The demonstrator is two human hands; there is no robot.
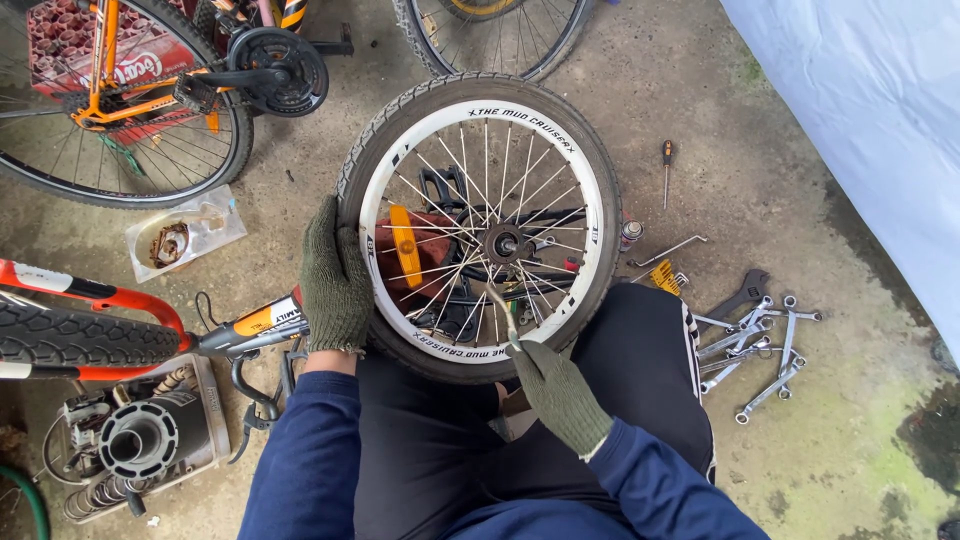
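A small bicycle wheel (480, 235) with a white rim, black tyre and orange reflector rests flat across my knees. My left hand (333, 280), in a dark green knit glove, grips the tyre and rim on the wheel's left side. My right hand (555, 390), gloved the same, holds a thin metal tool (503, 308) whose tip reaches through the spokes toward the hub (503, 243). My blue sleeves and dark trousers fill the bottom of the view.
Several wrenches (755, 345) lie on the concrete at right, with a screwdriver (666, 165) and a small can (630, 233). An orange bicycle (130, 90) stands top left. A red frame with a tyre (85, 335) and a tray of parts (140, 440) sit at left.
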